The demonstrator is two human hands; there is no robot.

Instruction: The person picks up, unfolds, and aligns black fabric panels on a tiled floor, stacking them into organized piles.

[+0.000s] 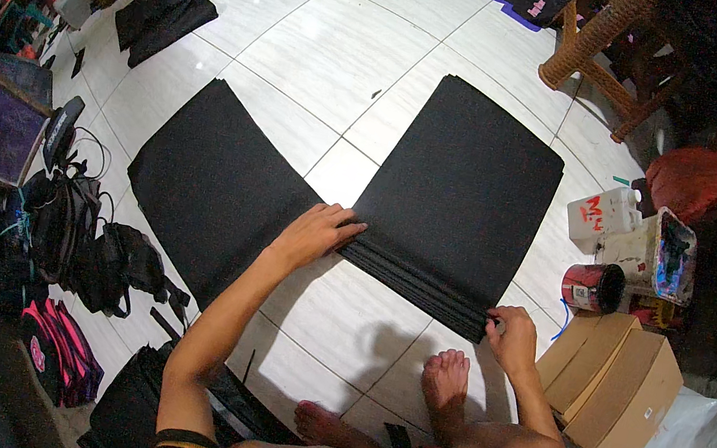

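Observation:
A stack of black fabric sheets [472, 177] lies on the white tiled floor before me, its near edge showing several layers. My left hand [319, 231] has its fingers closed over the stack's near left corner. At the near right corner, my right hand [511, 335] pinches the edge between thumb and fingers. To the left lies another pile of black fabric [217, 180], whose inner end sits close to my left wrist and partly behind it. How many layers each hand grips is hidden.
On the right stand a cardboard box [618, 385], a dark red can [592, 286], a white jug [604, 217] and a wooden stool [601, 46]. Black bags [77, 218] and pink-black pieces [62, 354] lie left. More black cloth [164, 22] is farther off. My bare feet are near the stack.

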